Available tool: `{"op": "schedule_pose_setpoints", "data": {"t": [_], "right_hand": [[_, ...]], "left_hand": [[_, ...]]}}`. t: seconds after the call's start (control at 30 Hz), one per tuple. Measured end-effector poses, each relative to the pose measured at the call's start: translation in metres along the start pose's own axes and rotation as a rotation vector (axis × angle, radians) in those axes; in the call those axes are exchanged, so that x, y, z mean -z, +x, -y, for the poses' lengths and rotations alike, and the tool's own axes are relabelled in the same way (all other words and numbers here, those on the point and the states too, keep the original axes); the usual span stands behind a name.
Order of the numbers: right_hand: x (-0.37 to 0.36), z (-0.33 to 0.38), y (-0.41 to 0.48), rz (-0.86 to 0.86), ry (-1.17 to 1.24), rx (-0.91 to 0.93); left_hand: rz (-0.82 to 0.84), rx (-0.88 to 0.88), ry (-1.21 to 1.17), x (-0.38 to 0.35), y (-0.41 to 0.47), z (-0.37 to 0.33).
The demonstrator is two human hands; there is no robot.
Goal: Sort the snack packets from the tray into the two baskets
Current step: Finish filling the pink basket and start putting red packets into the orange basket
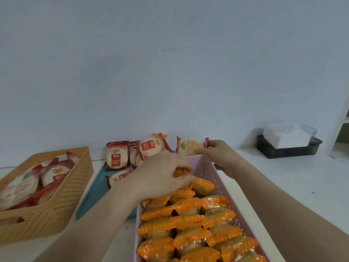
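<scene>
a white table (283, 178) runs up to a pale wall and carries everything in view. at its left sits an orange perforated basket (62, 203), holding red-and-white snack packets. just beside it, toward the middle, lies a teal tray (98, 184) with more red-and-white packets heaped at its far end against the wall. right of the tray, touching or overlapping its edge, stands a pink perforated basket (205, 167), filled with rows of orange packets. well apart at the far right, near the wall, rests a black container (289, 150) with a white block inside.
</scene>
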State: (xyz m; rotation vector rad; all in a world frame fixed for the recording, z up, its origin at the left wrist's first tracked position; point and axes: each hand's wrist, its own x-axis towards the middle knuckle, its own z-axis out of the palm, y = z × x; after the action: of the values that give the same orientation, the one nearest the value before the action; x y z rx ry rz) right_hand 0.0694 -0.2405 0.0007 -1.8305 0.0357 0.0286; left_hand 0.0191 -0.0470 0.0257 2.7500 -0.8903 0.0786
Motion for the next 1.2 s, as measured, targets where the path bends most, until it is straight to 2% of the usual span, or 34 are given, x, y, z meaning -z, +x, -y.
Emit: {"op": "schedule_pose_setpoints", "data": {"t": [0.1, 0.2, 0.27, 0.37, 0.43, 0.5, 0.57, 0.6, 0.67, 0.77, 0.93, 1.1, 1.2], "right_hand": [[-0.003, 0.001, 0.010, 0.028, 0.034, -0.059], [-0.006, 0.005, 0.015, 0.139, 0.079, -0.132], [-0.009, 0.004, 0.016, 0.153, 0.032, -0.159], [-0.004, 0.011, 0.006, -0.046, -0.057, 0.000], [0.004, 0.023, -0.015, -0.003, -0.113, 0.214], [0.013, 0.040, -0.047, 0.193, -0.333, 0.385], [0.014, 0.050, -0.066, 0.347, -0.705, 0.415], [0.011, 0.051, -0.070, 0.386, -0.877, 0.406], [0.004, 0.048, -0.074, 0.394, -1.067, 0.390], [-0.005, 0.038, -0.075, 0.339, -1.137, 0.390], [-0.004, 0.038, -0.087, 0.127, -1.188, 0.479], [-0.002, 0.039, -0.093, 0.256, -1.139, 0.425], [-0.006, 0.031, -0.092, 0.263, -1.080, 0.386]], "left_hand": [[0.029, 0.002, -0.004, 0.002, 0.003, 0.000], [0.047, 0.002, -0.056, 0.002, 0.002, 0.002], [0.036, 0.004, -0.100, 0.001, 0.001, 0.001], [-0.015, 0.028, -0.130, -0.002, 0.000, -0.001], [-0.063, 0.062, -0.146, -0.005, -0.002, -0.003], [-0.090, 0.091, -0.150, -0.006, -0.003, -0.005], [-0.093, 0.114, -0.151, -0.006, -0.004, -0.005], [-0.086, 0.124, -0.167, -0.004, -0.005, -0.004], [-0.060, 0.138, -0.214, -0.001, -0.006, -0.001], [-0.015, 0.145, -0.239, -0.001, -0.011, 0.005], [-0.123, 0.164, -0.197, -0.006, -0.015, 0.003], [-0.179, 0.232, -0.148, -0.013, -0.014, 0.003], [-0.203, 0.234, -0.202, -0.012, -0.012, 0.002]]}}
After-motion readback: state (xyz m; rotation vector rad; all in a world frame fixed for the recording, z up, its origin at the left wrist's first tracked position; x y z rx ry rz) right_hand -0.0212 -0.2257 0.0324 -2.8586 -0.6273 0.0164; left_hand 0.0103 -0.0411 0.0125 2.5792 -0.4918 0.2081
